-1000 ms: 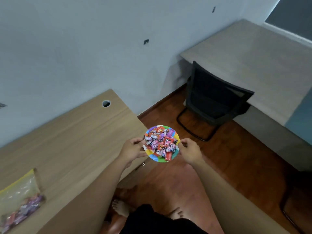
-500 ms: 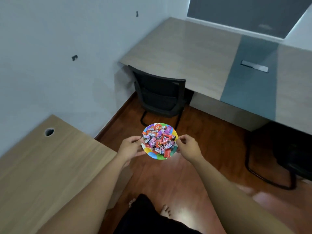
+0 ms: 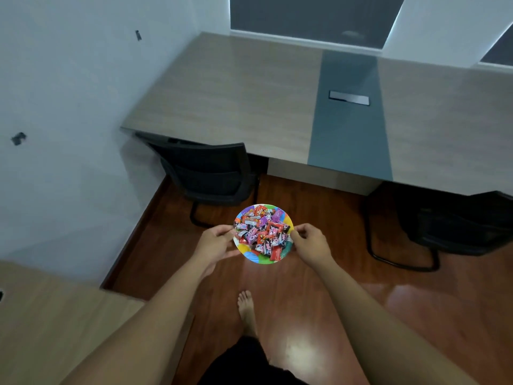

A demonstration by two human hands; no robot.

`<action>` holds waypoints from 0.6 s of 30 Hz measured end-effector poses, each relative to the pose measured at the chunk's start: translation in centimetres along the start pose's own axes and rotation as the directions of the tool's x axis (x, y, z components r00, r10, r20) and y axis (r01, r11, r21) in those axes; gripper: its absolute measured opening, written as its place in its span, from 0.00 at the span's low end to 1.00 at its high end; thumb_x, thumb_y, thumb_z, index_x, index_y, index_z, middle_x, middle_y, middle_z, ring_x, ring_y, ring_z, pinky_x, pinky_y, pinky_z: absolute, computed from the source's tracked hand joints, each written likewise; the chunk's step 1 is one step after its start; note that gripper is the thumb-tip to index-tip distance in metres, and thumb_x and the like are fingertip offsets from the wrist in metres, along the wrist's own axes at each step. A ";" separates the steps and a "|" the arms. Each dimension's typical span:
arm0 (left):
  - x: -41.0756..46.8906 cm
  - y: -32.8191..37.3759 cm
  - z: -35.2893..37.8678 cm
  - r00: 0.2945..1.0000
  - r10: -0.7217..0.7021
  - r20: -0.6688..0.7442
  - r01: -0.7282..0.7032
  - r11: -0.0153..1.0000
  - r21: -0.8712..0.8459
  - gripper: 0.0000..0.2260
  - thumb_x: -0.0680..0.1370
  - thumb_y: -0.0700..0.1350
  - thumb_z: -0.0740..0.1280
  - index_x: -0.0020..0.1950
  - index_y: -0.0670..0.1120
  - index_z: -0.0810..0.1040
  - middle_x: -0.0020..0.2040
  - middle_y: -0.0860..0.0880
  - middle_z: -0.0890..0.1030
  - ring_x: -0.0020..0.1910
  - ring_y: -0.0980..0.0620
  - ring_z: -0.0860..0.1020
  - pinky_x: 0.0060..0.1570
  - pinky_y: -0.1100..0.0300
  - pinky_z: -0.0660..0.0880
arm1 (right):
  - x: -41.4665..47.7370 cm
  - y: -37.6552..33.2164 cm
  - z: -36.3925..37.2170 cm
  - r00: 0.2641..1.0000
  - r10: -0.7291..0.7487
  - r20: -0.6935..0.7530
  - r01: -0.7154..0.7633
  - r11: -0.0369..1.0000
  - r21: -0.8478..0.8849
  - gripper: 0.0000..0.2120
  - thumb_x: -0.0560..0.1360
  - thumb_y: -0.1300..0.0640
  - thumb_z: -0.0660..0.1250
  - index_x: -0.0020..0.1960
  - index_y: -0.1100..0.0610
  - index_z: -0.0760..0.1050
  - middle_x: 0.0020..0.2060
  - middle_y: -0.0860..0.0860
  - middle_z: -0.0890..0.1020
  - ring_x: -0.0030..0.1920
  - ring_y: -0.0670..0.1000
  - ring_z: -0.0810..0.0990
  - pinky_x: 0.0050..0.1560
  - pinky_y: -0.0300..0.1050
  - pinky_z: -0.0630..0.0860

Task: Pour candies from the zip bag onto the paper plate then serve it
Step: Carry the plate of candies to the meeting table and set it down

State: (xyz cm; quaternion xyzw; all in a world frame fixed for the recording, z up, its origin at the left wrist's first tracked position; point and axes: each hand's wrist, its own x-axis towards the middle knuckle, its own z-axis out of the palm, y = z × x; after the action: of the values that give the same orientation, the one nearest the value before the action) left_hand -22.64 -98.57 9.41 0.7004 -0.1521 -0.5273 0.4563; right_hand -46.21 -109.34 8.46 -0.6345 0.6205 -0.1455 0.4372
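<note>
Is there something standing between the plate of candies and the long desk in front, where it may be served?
Nothing lies directly between. The paper plate, held by the left hand and right hand, is over open floor. One black chair stands left of the way, another right. The desk ahead looks bare.

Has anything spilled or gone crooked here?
Nothing stands out. The plate sits roughly level between the left hand and right hand, candies heaped on it, none visible on the floor.

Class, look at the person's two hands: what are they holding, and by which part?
The paper plate of candies, held by its rim: left hand on the left edge, right hand on the right edge.
</note>
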 end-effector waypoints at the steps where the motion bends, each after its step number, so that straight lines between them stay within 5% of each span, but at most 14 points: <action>1: 1.0 0.7 0.6 1.000 -0.001 0.010 0.001 1.000 0.006 0.08 0.86 0.43 0.67 0.61 0.44 0.84 0.57 0.44 0.89 0.56 0.47 0.88 0.42 0.56 0.87 | 1.1 0.0 -0.4 1.000 0.007 -0.005 -0.007 1.000 0.001 0.09 0.83 0.49 0.68 0.57 0.53 0.82 0.47 0.47 0.88 0.47 0.47 0.88 0.43 0.47 0.87; 5: 5.4 3.8 2.8 0.999 0.002 0.048 -0.003 1.000 0.020 0.09 0.86 0.44 0.67 0.63 0.43 0.84 0.56 0.44 0.89 0.56 0.46 0.89 0.47 0.52 0.88 | 5.7 -0.6 -1.9 0.999 0.036 -0.035 -0.035 0.999 0.013 0.09 0.83 0.48 0.68 0.57 0.52 0.82 0.49 0.47 0.88 0.47 0.47 0.89 0.50 0.54 0.89; 18: 17.4 14.2 8.9 0.984 0.018 0.178 -0.037 0.994 0.106 0.10 0.86 0.44 0.67 0.64 0.42 0.83 0.57 0.42 0.89 0.55 0.46 0.89 0.43 0.56 0.87 | 17.8 -2.8 -6.1 0.984 0.108 -0.145 -0.090 0.987 0.131 0.07 0.84 0.51 0.69 0.57 0.54 0.81 0.48 0.50 0.89 0.48 0.49 0.89 0.50 0.53 0.89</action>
State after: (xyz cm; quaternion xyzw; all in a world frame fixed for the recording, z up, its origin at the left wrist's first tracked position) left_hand -19.73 -122.55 10.12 0.6725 -0.2303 -0.5719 0.4094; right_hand -45.44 -128.34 7.64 -0.5616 0.6725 -0.2095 0.4342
